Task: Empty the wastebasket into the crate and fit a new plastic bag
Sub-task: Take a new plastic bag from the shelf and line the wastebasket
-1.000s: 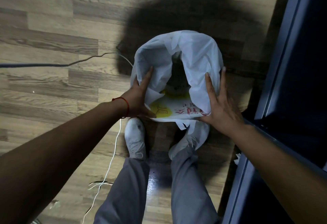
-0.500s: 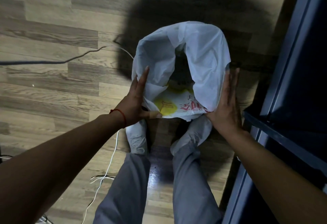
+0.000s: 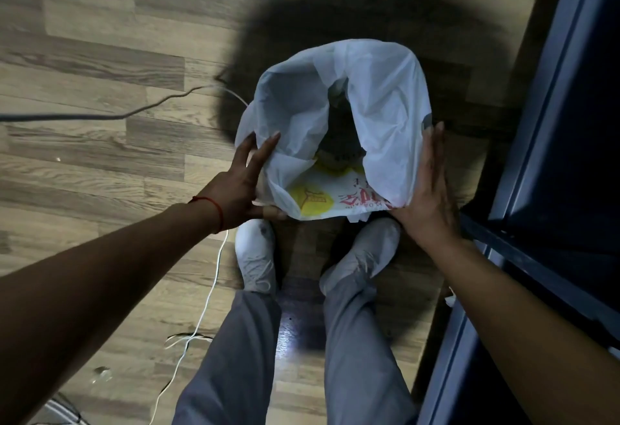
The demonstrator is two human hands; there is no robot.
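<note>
A white plastic bag (image 3: 385,102) with a yellow and red print lines the wastebasket, whose dark inside (image 3: 339,136) shows through the bag's mouth. It stands on the floor just beyond my feet. The bag's top is draped over the rim and hides most of the basket. My left hand (image 3: 241,183) lies against the bag's left side, fingers spread, with the thumb tucked under the near edge. My right hand (image 3: 429,186) is pressed flat against the bag's right side, fingers straight. No crate is in view.
A dark cable (image 3: 100,117) and a white cord (image 3: 208,293) trail over the wooden floor (image 3: 100,55) to the left. A dark blue metal frame (image 3: 536,122) stands close on the right. My white shoes (image 3: 255,253) sit right below the basket.
My right hand slid from the bag's near edge out to its right side. My left hand's fingers have spread. The bag sits more fully over the rim.
</note>
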